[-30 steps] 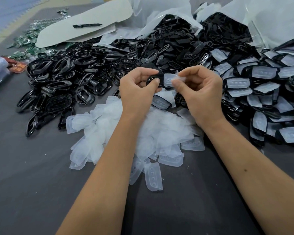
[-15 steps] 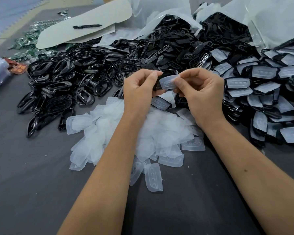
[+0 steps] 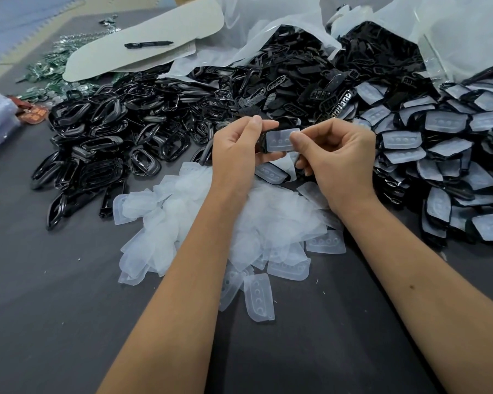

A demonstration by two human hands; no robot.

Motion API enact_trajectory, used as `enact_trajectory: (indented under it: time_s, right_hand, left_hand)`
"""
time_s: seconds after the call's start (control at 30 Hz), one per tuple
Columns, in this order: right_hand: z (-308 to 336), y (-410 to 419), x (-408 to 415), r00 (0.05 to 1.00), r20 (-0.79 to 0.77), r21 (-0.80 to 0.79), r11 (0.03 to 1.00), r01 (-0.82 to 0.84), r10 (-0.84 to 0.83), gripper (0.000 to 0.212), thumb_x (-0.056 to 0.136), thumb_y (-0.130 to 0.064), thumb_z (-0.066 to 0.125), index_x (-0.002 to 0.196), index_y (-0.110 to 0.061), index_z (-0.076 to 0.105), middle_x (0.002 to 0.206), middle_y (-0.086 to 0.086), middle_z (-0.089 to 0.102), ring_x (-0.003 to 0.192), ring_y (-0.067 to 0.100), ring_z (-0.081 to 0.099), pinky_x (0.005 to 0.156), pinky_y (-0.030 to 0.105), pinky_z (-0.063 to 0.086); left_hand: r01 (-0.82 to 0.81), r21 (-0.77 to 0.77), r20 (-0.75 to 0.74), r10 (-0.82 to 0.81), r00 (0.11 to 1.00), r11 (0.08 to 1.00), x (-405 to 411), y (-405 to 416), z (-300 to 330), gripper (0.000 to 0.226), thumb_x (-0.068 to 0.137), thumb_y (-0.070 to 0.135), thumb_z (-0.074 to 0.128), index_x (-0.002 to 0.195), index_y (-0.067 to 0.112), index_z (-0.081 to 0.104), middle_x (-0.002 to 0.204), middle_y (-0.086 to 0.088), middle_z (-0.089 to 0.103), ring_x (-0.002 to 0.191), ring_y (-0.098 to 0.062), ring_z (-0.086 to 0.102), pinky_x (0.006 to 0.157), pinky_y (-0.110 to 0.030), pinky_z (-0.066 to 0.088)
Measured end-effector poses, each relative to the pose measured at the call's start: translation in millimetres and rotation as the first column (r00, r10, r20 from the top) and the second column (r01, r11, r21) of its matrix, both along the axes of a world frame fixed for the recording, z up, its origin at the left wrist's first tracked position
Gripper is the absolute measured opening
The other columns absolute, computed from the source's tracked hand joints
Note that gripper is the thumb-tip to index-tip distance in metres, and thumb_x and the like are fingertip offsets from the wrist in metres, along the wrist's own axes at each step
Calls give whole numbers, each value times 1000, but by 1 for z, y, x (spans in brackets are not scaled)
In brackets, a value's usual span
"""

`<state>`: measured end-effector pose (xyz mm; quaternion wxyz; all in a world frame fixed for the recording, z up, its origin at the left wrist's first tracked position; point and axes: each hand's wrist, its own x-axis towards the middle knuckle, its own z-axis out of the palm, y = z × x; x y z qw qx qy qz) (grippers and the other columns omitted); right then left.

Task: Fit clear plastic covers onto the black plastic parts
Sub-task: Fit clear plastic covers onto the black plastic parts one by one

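Both hands up over the grey table (image 3: 54,322), working one piece between them. Left hand (image 3: 236,155) grips the black part (image 3: 264,142) at its left end; right hand (image 3: 336,163) pinches the clear cover (image 3: 281,140) lying on its face. Loose clear covers (image 3: 256,220) heaped below, covered parts (image 3: 439,155) piled right, bare black frames (image 3: 103,143) left.

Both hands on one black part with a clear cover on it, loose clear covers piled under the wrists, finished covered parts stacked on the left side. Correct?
Not quite: the finished covered parts are stacked on the right side, as the head view shows; bare black frames lie on the left. The rest holds: left hand and right hand hold one black part with a clear cover, loose clear covers under the wrists.
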<state>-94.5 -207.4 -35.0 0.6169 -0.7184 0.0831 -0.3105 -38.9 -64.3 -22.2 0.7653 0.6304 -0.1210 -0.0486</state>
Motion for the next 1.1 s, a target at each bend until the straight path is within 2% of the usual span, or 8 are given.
enact_trajectory:
  time_s: [0.13, 0.23, 0.37, 0.5, 0.67, 0.77, 0.9, 1.1]
  right_hand:
    - [-1, 0, 1, 998, -29, -55, 997, 45, -47, 14, 87, -19, 84, 78, -13, 75, 65, 1, 74, 49, 16, 68, 48, 27, 51]
    - [-1, 0, 1, 997, -32, -61, 996, 67, -69, 15, 87, -20, 84, 77, -14, 75, 64, 0, 73, 47, 16, 67, 48, 27, 51]
    - [0, 0, 1, 994, -2, -124, 986, 111, -112, 14, 86, -20, 85, 77, -14, 76, 66, -3, 73, 51, 11, 66, 52, 24, 50]
    - [1, 2, 0, 991, 22, -168, 976, 137, -135, 12, 85, -18, 85, 78, -11, 77, 71, -5, 75, 61, 11, 71, 60, 25, 57]
    - [2, 3, 0, 991, 26, -187, 974, 132, -129, 12, 86, -17, 84, 79, -11, 77, 72, -5, 75, 63, 11, 71, 62, 25, 58]
    - [2, 3, 0, 992, 29, -180, 976, 126, -123, 12, 86, -17, 84, 78, -11, 76, 72, -5, 75, 63, 11, 71, 62, 24, 58]
    - [1, 2, 1, 991, 21, -170, 976, 133, -131, 14, 86, -18, 84, 78, -11, 76, 71, -5, 75, 63, 10, 72, 62, 26, 59]
    - [1, 3, 0, 989, 3, -162, 976, 148, -150, 14, 85, -20, 85, 77, -12, 76, 71, -5, 75, 63, 11, 72, 62, 28, 60]
  left_hand:
    - [-7, 38, 36, 6, 999, 999, 0, 1, -3, 17, 96, -1, 60, 94, 6, 75, 96, -19, 75, 84, -22, 75, 73, -32, 61]
    - [-20, 73, 69, 15, 998, 997, 1, 1, -5, 19, 88, -7, 67, 95, 8, 75, 93, -14, 76, 81, -21, 76, 73, -32, 62]
    - [-37, 96, 111, 27, 993, 995, 1, 0, -5, 22, 86, -10, 69, 93, 10, 75, 91, -10, 77, 79, -21, 77, 70, -30, 62]
    - [-55, 121, 145, 37, 989, 991, 1, -1, -7, 18, 86, -7, 70, 93, 9, 75, 88, -8, 77, 76, -21, 77, 70, -33, 63]
    - [-50, 147, 153, 27, 988, 988, 1, -1, -8, 13, 89, -4, 70, 96, 5, 74, 89, -12, 78, 77, -27, 78, 75, -48, 65]
    - [-48, 156, 150, 24, 988, 987, 0, -1, -8, 12, 89, -4, 70, 97, 5, 73, 91, -14, 77, 77, -30, 78, 76, -52, 64]
    - [-39, 145, 152, 17, 988, 989, 0, -1, -8, 12, 89, -5, 70, 97, 4, 73, 92, -16, 77, 79, -31, 78, 75, -49, 65]
    - [-33, 115, 147, 16, 989, 993, 1, -2, -8, 11, 91, -5, 71, 95, 5, 74, 90, -16, 77, 83, -31, 77, 71, -38, 64]
